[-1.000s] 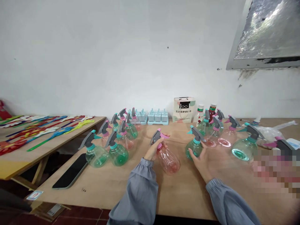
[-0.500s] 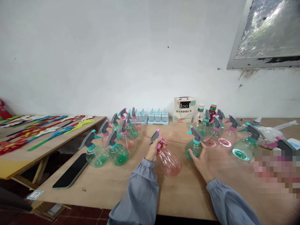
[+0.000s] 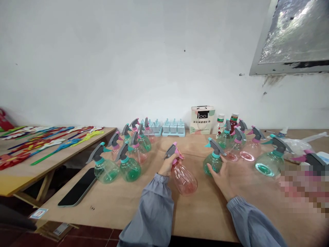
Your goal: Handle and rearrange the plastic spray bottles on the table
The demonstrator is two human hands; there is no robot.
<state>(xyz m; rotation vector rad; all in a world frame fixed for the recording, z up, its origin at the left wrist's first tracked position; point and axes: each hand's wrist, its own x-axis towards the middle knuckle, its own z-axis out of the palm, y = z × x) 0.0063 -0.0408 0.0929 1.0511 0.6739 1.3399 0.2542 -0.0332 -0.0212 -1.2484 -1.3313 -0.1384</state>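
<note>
My left hand (image 3: 167, 166) grips the neck of a pink spray bottle (image 3: 183, 178) with a grey and pink trigger head, tilted toward me over the wooden table (image 3: 200, 209). My right hand (image 3: 226, 176) rests on the table with fingers spread, its fingertips touching a green spray bottle (image 3: 212, 161) with a teal and grey head. Both arms wear grey sleeves.
Several green and pink spray bottles cluster at left (image 3: 128, 164) and at right (image 3: 269, 161). A black phone (image 3: 77, 187) lies near the left front edge. Blue moulds (image 3: 173, 128), a small white box (image 3: 202, 120) and two small bottles stand by the wall. A side table holds colourful sticks (image 3: 51, 140).
The pink bottle in my left hand has swung a little more upright and lower toward the table. My right hand stays by the green bottle.
</note>
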